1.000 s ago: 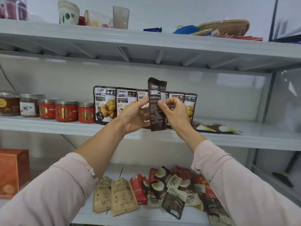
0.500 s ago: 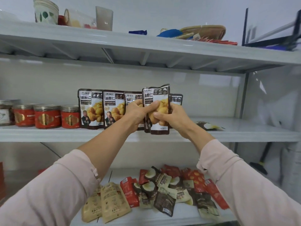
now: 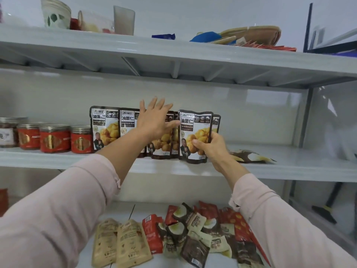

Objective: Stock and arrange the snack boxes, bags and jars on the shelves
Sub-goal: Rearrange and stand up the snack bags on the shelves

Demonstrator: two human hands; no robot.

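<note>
Item: chestnut pouch (image 3: 195,132), dark with a white front panel, held upright with its long axis vertical and its printed face toward the camera. Location: middle shelf (image 3: 289,167), front edge, with the pouch's bottom seam at or just above the shelf lip; contact cannot be told. Holder: right hand (image 3: 209,147), fingers and thumb curled round the pouch's lower right part, coming in from below and from the right. Left hand (image 3: 154,120): flat, fingers spread and holding nothing, raised in front of the row of matching pouches (image 3: 104,128); whether it touches them cannot be told. Its thumb lies near the held pouch's left edge. Governing relation: the row stands upright along the shelf, and the held pouch is at its right end, forward of the row and overlapping the last pouch behind it. The slot to be filled is therefore judged to lie behind and slightly right of the right hand, so that hand is the nearer one and should carry the pouch in; the left hand is placed to steady the row. Adjacent stock: red-labelled jars (image 3: 55,138) left of the row; one flat pouch (image 3: 251,156) lying on its side to the right, near the right wrist. Lower shelf (image 3: 119,209): an unsorted heap of mixed bags (image 3: 193,229), judged yet to be placed.
</note>
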